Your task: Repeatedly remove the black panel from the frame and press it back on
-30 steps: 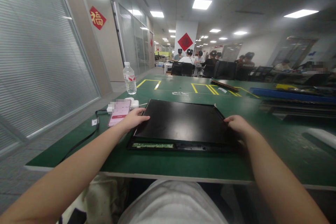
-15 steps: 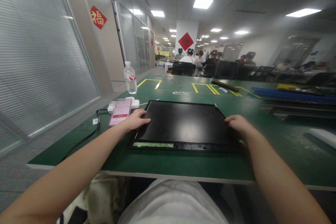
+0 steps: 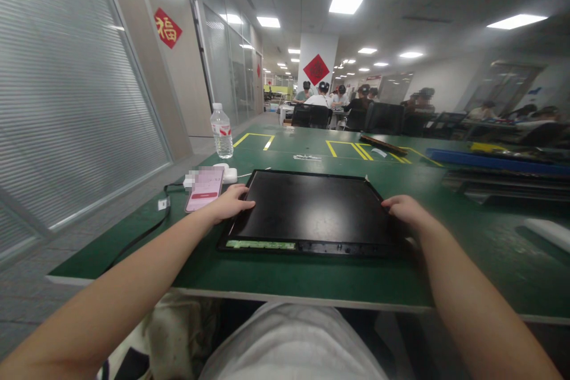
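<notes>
A flat black screen panel (image 3: 312,205) lies on the green table (image 3: 276,276) in front of me, with a green strip (image 3: 260,245) along the left part of its near edge. My left hand (image 3: 231,202) grips the panel's left edge, its thumb on the top surface. At the right edge, my right hand (image 3: 406,211) holds the panel with its fingertips; some of its fingers are hidden beneath or behind the rim.
Left of the panel are a phone (image 3: 205,189), a white case (image 3: 230,175), a black cable (image 3: 146,237) and a water bottle (image 3: 222,133). Blue and black strips (image 3: 499,161) lie at the right. People sit at tables in the background.
</notes>
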### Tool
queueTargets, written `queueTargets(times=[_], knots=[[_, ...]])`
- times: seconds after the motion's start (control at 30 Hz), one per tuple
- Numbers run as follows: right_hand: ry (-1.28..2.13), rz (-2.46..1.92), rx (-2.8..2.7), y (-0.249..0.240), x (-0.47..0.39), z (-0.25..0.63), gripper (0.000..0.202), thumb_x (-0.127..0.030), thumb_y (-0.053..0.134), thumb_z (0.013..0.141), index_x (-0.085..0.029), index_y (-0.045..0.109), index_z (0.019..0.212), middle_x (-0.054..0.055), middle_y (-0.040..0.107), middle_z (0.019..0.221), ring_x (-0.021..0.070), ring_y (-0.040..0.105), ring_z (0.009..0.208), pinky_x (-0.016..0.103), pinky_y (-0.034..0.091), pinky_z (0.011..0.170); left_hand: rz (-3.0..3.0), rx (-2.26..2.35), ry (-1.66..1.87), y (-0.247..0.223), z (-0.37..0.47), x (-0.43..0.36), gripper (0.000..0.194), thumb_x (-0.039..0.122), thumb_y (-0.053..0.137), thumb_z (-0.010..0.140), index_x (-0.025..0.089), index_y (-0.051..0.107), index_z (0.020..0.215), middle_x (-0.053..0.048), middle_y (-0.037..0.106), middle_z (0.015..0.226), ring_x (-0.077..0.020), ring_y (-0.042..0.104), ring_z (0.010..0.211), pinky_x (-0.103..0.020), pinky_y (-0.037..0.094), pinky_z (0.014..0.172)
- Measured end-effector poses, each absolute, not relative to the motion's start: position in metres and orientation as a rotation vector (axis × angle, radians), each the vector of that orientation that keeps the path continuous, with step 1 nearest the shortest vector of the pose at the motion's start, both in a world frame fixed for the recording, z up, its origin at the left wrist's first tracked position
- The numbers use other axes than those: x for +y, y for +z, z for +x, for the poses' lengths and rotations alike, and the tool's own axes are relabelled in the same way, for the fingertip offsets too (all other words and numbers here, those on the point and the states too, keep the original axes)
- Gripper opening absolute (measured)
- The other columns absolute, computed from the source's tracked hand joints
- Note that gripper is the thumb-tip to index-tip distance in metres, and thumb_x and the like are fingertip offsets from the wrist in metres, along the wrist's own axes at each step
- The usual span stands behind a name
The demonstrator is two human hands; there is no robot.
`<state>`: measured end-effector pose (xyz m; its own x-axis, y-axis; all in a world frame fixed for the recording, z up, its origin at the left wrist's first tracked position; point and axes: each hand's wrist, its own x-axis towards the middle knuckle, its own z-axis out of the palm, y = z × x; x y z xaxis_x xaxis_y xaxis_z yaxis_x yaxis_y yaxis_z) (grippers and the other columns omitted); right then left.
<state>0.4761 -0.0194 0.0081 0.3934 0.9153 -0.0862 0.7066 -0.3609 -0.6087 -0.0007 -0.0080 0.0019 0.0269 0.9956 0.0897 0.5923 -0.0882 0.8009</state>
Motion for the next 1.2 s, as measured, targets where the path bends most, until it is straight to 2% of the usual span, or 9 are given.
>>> queueTargets(times=[0.2,0.47,0.67,0.77,0.87,1.0,1.2], knots=[[0.585,-2.153,-1.367,0.002,-0.017,0.48,0.043,0.003,0.057,0.061,-0.013,0.079,0.095,0.009,0.076,0.09,0.0197,0.069,0.081,0.024,0.05,0.073,1.739,1.631,0.884,-0.001,-0.003,-0.005,0.05,0.04,0.08,0.058,0.019,0.069,0.102,-0.015,0.054,0.145,-0.0357,0.05,0.135,-0.041,0.034,0.115],[0.622,-2.132,-1.377,0.0,-0.016,0.481,0.038,0.003,0.057,0.062,-0.013,0.078,0.089,0.008,0.075,0.085,0.0187,0.068,0.075,0.023,0.05,0.07,1.786,1.592,0.904,-0.006,-0.005,-0.002,0.049,0.042,0.081,0.057,0.018,0.07,0.098,-0.016,0.062,0.135,-0.0366,0.053,0.131,-0.043,0.038,0.112],[0.557,-2.151,-1.439,0.001,-0.016,0.482,0.035,0.001,0.059,0.063,-0.015,0.08,0.086,0.008,0.076,0.084,0.02,0.069,0.078,0.024,0.05,0.071,1.82,1.622,0.926,-0.005,-0.006,-0.001,0.047,0.041,0.083,0.056,0.019,0.071,0.095,-0.015,0.062,0.135,-0.0372,0.054,0.13,-0.043,0.038,0.112],[0.565,-2.173,-1.426,0.002,-0.017,0.48,0.038,0.001,0.056,0.065,-0.014,0.08,0.09,0.009,0.076,0.085,0.0202,0.069,0.077,0.025,0.05,0.07,1.923,1.624,0.865,-0.003,-0.004,-0.002,0.053,0.043,0.08,0.06,0.019,0.07,0.106,-0.015,0.062,0.134,-0.0363,0.055,0.129,-0.042,0.039,0.111],[0.559,-2.193,-1.417,0.002,-0.017,0.479,0.041,0.002,0.055,0.065,-0.014,0.079,0.093,0.01,0.076,0.088,0.0204,0.069,0.077,0.025,0.05,0.07,2.077,1.634,0.719,0.0,-0.002,-0.005,0.063,0.046,0.074,0.067,0.017,0.065,0.123,-0.017,0.055,0.142,-0.0358,0.051,0.133,-0.044,0.035,0.115],[0.577,-2.185,-1.41,0.0,-0.017,0.48,0.041,0.001,0.054,0.067,-0.014,0.079,0.095,0.01,0.076,0.088,0.0207,0.07,0.078,0.026,0.051,0.071,2.266,1.612,0.587,0.006,-0.003,-0.013,0.074,0.055,0.074,0.067,0.018,0.062,0.131,-0.018,0.038,0.156,-0.042,0.029,0.147,-0.051,0.025,0.119],[0.576,-2.166,-1.393,-0.005,-0.015,0.482,0.039,-0.001,0.055,0.068,-0.016,0.079,0.095,0.009,0.076,0.088,0.0206,0.069,0.078,0.026,0.051,0.072,2.427,1.261,0.303,0.021,-0.01,-0.025,0.076,0.06,0.074,0.07,0.026,0.06,0.137,-0.015,0.034,0.16,-0.0372,0.031,0.147,-0.047,0.027,0.118]])
